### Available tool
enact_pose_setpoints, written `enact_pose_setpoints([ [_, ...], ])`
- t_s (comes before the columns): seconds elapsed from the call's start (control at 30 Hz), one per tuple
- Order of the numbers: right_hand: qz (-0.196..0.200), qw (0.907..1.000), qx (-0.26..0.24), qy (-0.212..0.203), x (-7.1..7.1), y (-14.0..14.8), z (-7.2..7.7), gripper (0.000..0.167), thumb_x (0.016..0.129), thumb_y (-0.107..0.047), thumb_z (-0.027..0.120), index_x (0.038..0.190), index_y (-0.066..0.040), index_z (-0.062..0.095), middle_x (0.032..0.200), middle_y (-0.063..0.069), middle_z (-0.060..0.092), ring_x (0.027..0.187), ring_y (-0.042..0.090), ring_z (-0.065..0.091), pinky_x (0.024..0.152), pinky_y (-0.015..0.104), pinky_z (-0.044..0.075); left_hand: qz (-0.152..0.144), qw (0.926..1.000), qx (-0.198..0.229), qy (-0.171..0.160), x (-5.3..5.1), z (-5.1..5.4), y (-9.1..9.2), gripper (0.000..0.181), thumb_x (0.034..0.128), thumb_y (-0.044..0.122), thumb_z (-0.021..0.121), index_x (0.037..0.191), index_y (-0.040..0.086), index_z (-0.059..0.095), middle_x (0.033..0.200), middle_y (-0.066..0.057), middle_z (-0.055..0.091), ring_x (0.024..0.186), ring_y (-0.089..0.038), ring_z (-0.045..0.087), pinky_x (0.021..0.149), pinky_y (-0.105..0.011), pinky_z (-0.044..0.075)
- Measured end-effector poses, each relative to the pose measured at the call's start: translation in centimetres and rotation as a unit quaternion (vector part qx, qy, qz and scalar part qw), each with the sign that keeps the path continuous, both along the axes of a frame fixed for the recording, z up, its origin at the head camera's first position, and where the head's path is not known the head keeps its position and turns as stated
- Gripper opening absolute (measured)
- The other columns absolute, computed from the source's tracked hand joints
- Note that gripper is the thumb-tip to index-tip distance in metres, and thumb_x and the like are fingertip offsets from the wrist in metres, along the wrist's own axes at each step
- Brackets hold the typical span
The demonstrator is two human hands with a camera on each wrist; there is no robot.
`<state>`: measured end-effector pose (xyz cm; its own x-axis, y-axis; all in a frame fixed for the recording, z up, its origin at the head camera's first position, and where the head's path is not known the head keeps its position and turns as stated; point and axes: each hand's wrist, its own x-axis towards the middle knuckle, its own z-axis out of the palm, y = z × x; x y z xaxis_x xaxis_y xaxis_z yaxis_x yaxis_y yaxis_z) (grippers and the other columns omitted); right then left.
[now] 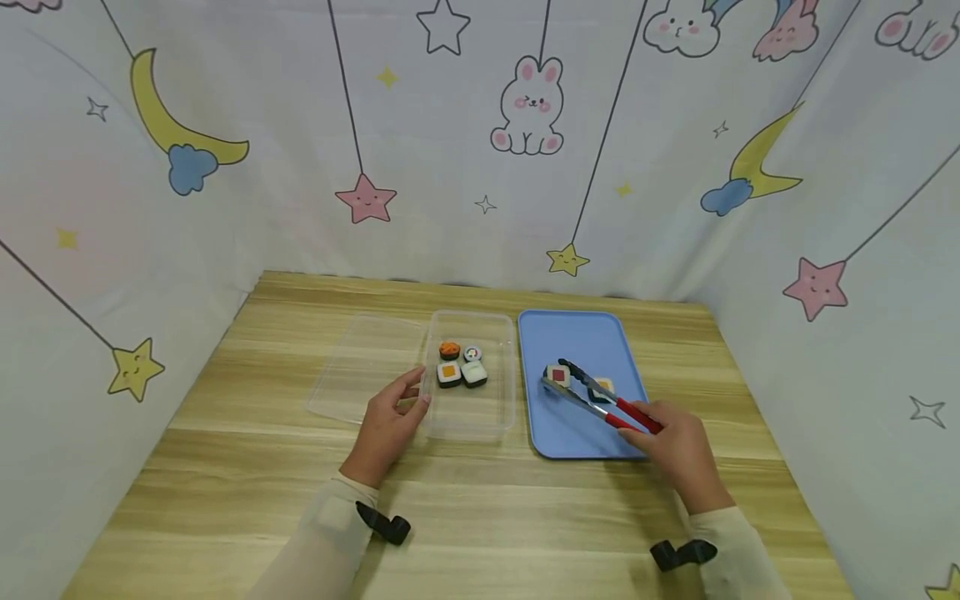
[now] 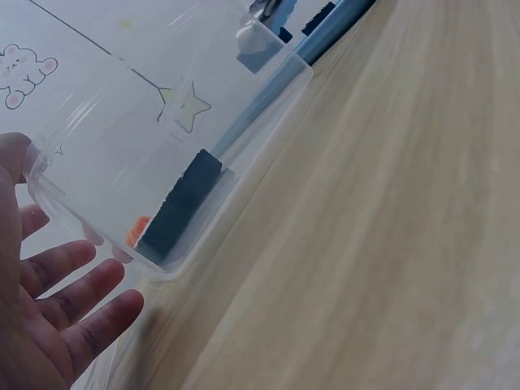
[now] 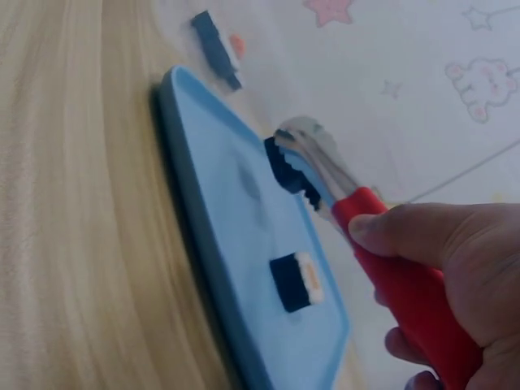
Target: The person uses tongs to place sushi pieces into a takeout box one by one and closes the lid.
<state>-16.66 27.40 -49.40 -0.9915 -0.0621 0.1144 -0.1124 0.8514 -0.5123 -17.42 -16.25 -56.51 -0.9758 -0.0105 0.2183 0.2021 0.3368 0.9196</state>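
My left hand (image 1: pixel 388 425) rests at the left side of a clear plastic box (image 1: pixel 472 430), touching its wall, fingers mostly straight. Inside the box sit several toy sushi pieces, one topped with orange (image 1: pixel 449 350). Red-handled tongs (image 1: pixel 639 415) are gripped in my right hand (image 1: pixel 678 450). Between the tongs' tips is a sushi piece with a dark red centre (image 1: pixel 557 376), raised over the blue tray (image 1: pixel 577 440), as its shadow in the right wrist view shows. Another sushi piece, yellow-centred (image 3: pixel 294 281), lies on the tray, partly behind the tongs in the head view.
A clear flat lid (image 1: pixel 352 358) lies on the wooden table (image 1: pixel 465 525) left of the box. The tray stands close to the box's right side. A patterned white curtain (image 1: pixel 450 233) encloses the table's back and sides.
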Motion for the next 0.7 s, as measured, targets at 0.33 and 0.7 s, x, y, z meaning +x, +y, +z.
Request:
enact_pose_setpoints([
  [0.33, 0.022, 0.9982, -0.021, 0.051, -1.0, -0.7, 1.7, 0.042, 0.084, -0.020, 0.089, 0.121, -0.005, 0.077, 0.111, 0.015, 0.073, 0.094, 0.034, 0.066, 0.078, 0.049, 0.059, -0.003, 1.0000, -0.003, -0.002, 0.0, 0.0, 0.0, 0.053, 0.1023, 0.023, 0.068, 0.151, 0.009, 0.054, 0.147, -0.015, 0.059, 0.120, -0.030, 0.066, 0.090, -0.047, 0.058],
  [0.7, 0.070, 0.9957, -0.040, 0.045, -2.2, -4.3, 3.4, 0.044, 0.084, -0.024, 0.089, 0.123, -0.008, 0.077, 0.110, 0.011, 0.074, 0.095, 0.030, 0.065, 0.077, 0.046, 0.060, -0.002, 1.0000, -0.003, -0.007, 0.0, -0.2, -0.1, 0.053, 0.1021, 0.024, 0.069, 0.152, 0.011, 0.055, 0.147, -0.012, 0.059, 0.121, -0.029, 0.065, 0.091, -0.049, 0.058],
])
